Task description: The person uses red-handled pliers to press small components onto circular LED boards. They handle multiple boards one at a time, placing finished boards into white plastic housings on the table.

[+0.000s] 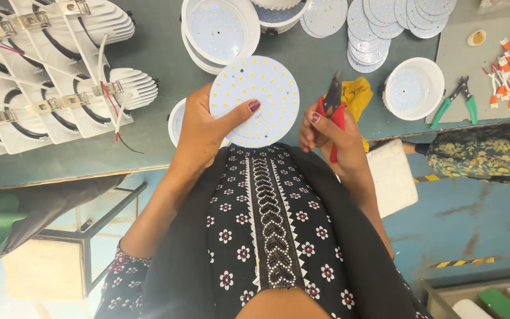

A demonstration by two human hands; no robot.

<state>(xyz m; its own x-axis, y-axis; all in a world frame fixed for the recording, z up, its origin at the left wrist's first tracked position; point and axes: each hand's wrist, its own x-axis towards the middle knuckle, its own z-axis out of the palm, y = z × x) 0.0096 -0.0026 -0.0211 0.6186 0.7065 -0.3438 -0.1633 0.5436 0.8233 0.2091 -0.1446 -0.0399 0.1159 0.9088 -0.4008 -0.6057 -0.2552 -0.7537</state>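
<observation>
Holding a round white LED board (255, 100) in my left hand (205, 127), thumb pressed on its face, I note rows of small yellow diodes across it. My right hand (332, 133), just beside it, is closed around red-handled cutters (333, 109). Beyond both hands lies a dark green table (166, 65); pale blue floor shows below. Past the board, white round housings (219, 29) carry fitted boards, loose discs (385, 23) overlap, and green pliers (457, 97) lie right.

LED disc (254, 100) left of cutters (332, 112), above bench (166, 71).
</observation>
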